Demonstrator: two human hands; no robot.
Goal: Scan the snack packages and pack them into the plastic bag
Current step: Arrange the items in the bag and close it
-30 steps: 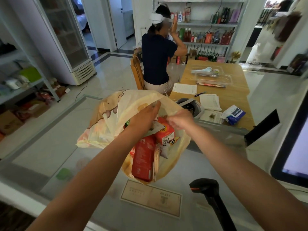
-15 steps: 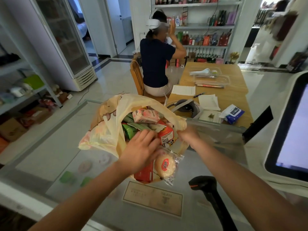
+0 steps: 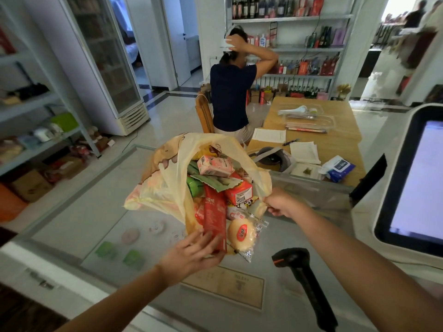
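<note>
A yellow printed plastic bag (image 3: 165,185) lies on the glass counter with its mouth toward me, full of snack packages. A pink carton (image 3: 215,166) sits on top, a red-orange carton (image 3: 239,192) below it. A long red package (image 3: 215,220) and a round bun in clear wrap (image 3: 242,232) stick out of the mouth. My left hand (image 3: 191,254) has its fingers spread at the near end of the red package, touching it. My right hand (image 3: 280,203) pinches the bag's right edge.
A black barcode scanner (image 3: 304,281) stands on the counter at the near right. A white checkout screen (image 3: 417,188) is at the right. Beyond the counter a person sits at a wooden table (image 3: 335,130) with papers and a tissue pack. Shelves line the left.
My left hand has drawn back out of the bag toward me and now sits at the red package's near end. The bag mouth has opened wider. The seated person raised both arms.
</note>
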